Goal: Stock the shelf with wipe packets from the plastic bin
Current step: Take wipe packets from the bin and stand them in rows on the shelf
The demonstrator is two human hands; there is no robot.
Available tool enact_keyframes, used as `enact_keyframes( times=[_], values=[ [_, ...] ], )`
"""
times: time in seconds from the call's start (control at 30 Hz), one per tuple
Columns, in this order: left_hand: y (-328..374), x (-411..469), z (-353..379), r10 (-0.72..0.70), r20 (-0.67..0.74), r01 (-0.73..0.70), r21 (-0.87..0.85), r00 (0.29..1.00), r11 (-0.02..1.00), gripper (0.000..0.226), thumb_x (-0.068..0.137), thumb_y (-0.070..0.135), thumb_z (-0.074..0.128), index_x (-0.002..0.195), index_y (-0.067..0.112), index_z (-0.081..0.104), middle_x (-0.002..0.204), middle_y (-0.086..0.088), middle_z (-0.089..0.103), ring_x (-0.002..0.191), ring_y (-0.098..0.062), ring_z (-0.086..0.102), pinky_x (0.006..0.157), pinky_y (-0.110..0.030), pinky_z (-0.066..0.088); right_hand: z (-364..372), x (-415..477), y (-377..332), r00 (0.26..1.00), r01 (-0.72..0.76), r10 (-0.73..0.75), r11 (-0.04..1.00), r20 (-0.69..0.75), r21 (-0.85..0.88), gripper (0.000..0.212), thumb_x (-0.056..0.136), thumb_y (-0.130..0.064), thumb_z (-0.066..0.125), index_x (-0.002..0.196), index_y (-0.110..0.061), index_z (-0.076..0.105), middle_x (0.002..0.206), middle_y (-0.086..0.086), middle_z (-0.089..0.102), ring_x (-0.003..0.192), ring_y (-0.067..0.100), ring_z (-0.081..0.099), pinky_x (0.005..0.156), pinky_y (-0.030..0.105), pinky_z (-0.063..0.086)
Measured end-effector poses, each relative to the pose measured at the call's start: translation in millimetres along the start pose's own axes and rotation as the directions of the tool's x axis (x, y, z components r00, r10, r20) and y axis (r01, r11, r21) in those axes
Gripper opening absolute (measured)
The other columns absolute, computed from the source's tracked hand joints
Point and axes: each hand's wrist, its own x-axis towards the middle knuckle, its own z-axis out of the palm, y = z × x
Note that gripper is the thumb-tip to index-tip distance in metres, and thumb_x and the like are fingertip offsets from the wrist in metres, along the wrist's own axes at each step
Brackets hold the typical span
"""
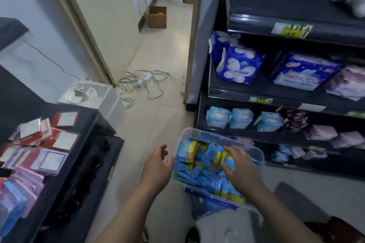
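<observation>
Floor: pale tiles ran up a narrow aisle toward 12 o'clock, where a cable tangle lay across the way.
Bin: the clear plastic bin sat tilted at 5 o'clock in view, its far rim just beside the lower tiers of the shelf; what bore it was hidden.
Stock: blue-and-yellow wipe packets lay heaped loose inside, near the rim.
Right: the right hand had fingers spread and bent onto the heap; blur hid whether its grip held a packet.
Left: the left hand hung at 9 o'clock of the bin, just beside the rim, grip wide and holding nothing.
Risk: with no hand bracing the tilted bin, a hard dig could probably tip it or push packets over the low edge.
Room: a dark desk closed off 9 o'clock and shelf edges closed off 3 o'clock, so free space lay only toward 12 o'clock.
</observation>
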Motion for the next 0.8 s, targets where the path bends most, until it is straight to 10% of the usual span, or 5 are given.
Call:
enact_keyframes(
  times=[0.8],
  values=[
    [-102.2,190.5,223.6,-0.245,0.181,0.153,0.414,0.952,0.897,0.032,0.095,0.027,0.047,0.111,-0.001,0.049,0.118,-0.021,0.047,0.111,-0.039,0.048,0.092,-0.045,0.040,156.5,148.7,132.4,0.965,-0.246,0.224,0.953,0.137,0.177,0.039,0.096,-0.008,0.044,0.135,-0.017,0.046,0.144,0.001,0.038,0.133,0.018,0.034,0.109,0.032,0.030]
  ],
)
